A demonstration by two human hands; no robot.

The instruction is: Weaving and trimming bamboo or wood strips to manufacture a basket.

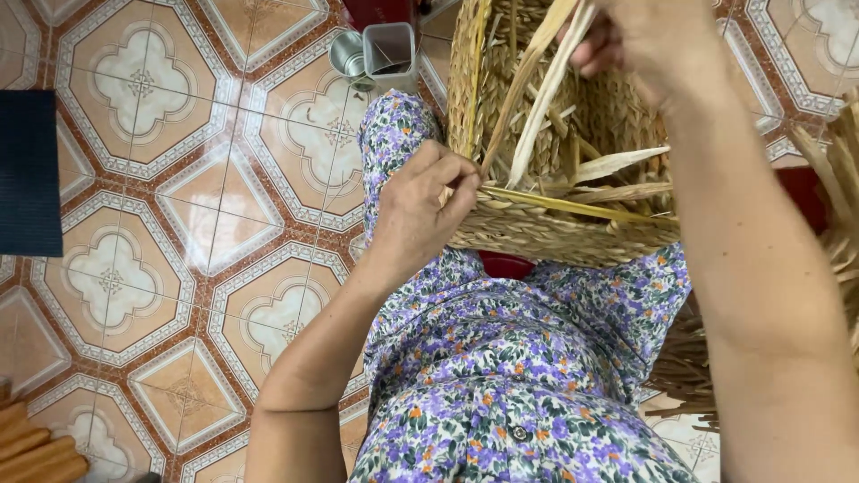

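A half-woven basket [555,179] rested on your lap, above your floral dress [510,376]. Your left hand [420,210] pinched a straw strand [573,207] at the basket's rim. Your right hand [631,40] was closed around pale strips [541,89] held up over it. Patterned floor tiles [179,224] lay to your left.

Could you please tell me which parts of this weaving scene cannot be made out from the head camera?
- Right hand: fingers cut off by the top edge.
- Woven basket: far rim beyond the top edge; its base faces away.
- Red object under the basket: mostly hidden.
- Grey cup: contents too small.
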